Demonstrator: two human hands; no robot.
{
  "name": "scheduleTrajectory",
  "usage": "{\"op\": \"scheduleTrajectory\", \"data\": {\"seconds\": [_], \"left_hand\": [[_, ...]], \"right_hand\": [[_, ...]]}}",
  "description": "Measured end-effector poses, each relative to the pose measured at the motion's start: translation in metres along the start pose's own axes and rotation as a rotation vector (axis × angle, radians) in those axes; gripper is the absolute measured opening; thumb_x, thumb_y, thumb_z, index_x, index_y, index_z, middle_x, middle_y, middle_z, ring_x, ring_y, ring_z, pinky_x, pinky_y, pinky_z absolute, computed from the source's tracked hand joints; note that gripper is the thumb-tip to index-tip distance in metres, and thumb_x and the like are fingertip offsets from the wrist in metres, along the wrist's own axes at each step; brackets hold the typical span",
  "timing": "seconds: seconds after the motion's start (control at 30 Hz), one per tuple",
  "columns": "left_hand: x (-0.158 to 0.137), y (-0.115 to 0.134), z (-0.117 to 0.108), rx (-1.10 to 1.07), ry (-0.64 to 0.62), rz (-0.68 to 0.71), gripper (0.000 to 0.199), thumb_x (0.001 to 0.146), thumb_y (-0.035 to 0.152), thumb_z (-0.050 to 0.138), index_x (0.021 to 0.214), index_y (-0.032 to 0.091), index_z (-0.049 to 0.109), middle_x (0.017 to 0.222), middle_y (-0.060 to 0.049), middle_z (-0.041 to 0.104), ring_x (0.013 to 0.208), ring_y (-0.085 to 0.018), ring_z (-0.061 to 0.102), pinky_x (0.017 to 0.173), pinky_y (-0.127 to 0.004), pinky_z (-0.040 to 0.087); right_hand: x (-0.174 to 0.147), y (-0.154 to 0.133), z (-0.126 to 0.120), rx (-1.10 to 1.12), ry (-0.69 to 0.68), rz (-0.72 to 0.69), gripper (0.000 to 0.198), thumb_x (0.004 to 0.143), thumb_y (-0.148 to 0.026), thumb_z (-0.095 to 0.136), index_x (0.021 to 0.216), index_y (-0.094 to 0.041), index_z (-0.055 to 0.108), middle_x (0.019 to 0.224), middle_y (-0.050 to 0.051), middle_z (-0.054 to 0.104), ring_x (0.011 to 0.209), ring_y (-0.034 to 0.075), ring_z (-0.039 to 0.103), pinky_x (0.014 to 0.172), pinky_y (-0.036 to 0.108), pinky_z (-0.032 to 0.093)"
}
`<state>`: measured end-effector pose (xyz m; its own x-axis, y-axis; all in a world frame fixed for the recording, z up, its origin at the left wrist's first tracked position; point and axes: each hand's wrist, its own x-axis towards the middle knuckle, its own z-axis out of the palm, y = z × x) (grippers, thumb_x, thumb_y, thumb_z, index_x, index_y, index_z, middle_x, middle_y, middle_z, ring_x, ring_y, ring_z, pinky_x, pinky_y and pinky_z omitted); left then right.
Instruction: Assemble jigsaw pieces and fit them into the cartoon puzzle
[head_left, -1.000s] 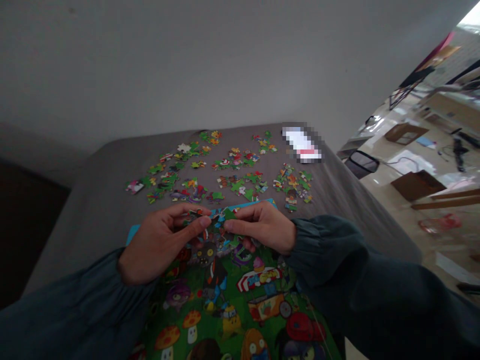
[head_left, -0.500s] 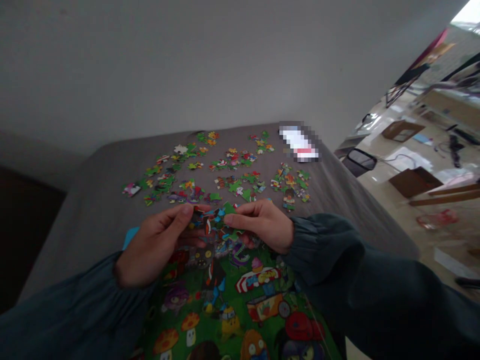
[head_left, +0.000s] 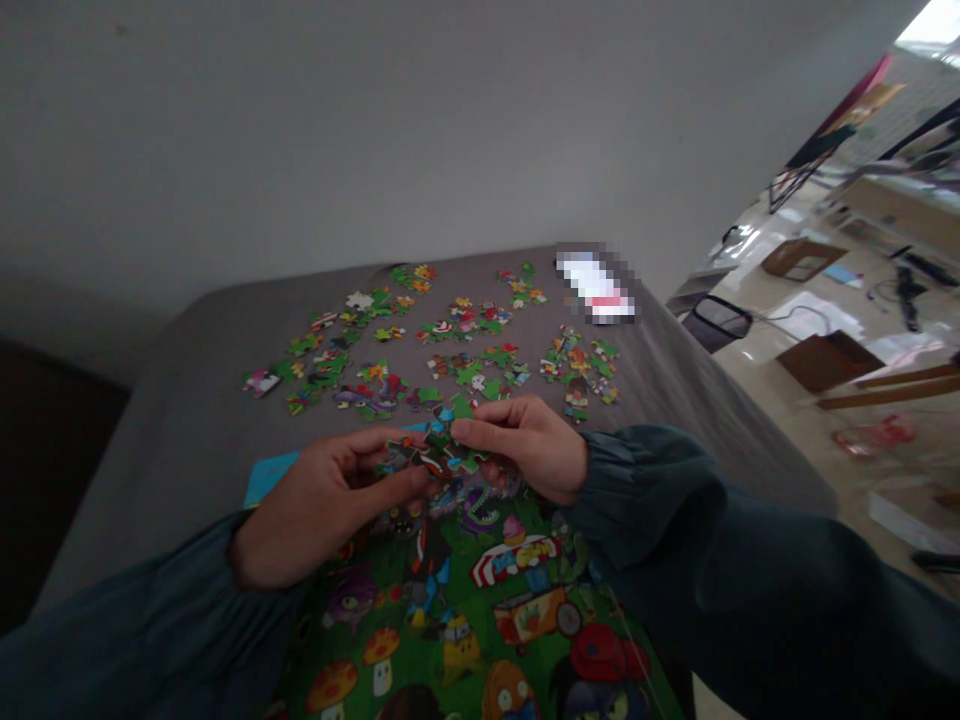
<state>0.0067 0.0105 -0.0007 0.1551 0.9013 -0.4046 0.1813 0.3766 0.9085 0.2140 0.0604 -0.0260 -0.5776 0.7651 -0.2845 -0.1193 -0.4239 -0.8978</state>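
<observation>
My fingers point(head_left: 469, 432) on both sides are pinched shut on a small cluster of joined puzzle pieces point(head_left: 433, 455), held between my left hand point(head_left: 322, 505) and right hand point(head_left: 525, 447), just above the far edge of the puzzle board point(head_left: 480, 600). Beyond them, loose pieces point(head_left: 442, 345) lie scattered over the grey tabletop point(head_left: 187, 400).

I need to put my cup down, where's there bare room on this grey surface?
Bare grey surface lies left of the loose pieces, and a strip right of them. The middle is crowded with pieces; the puzzle picture fills the near side.
</observation>
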Motion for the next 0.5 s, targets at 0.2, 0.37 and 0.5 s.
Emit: {"op": "scheduleTrajectory", "data": {"seconds": [0.2,0.37,0.5], "left_hand": [[-0.001,-0.008,0.007,-0.03,-0.04,-0.034,0.047,0.064,0.056,0.093,0.089,0.021,0.072,0.074,-0.002,0.081,0.065,-0.016,0.074,0.058,-0.019,0.057],[0.0,-0.011,0.009,-0.265,0.053,-0.071,0.061,0.056,0.065,0.095,0.087,0.02,0.067,0.072,0.0,0.077,0.059,-0.013,0.07,0.053,-0.018,0.056],[-0.002,-0.011,0.015,-0.359,0.159,-0.057,0.064,0.051,0.067,0.096,0.079,0.02,0.064,0.053,0.009,0.059,0.041,-0.005,0.047,0.037,-0.013,0.037]], "right_hand": [[-0.001,-0.001,0.003,0.089,-0.052,0.003,0.055,0.058,-0.063,0.093,0.066,-0.016,0.067,0.05,-0.008,0.055,0.04,0.004,0.044,0.037,0.019,0.032],[-0.001,0.001,0.002,0.063,-0.019,-0.079,0.052,0.065,-0.062,0.09,0.066,-0.016,0.066,0.051,-0.008,0.052,0.041,0.003,0.039,0.039,0.02,0.028],[-0.002,0.003,0.002,-0.054,-0.069,-0.092,0.052,0.07,-0.064,0.086,0.065,-0.017,0.066,0.046,-0.008,0.05,0.04,0.004,0.039,0.039,0.021,0.027]]}}
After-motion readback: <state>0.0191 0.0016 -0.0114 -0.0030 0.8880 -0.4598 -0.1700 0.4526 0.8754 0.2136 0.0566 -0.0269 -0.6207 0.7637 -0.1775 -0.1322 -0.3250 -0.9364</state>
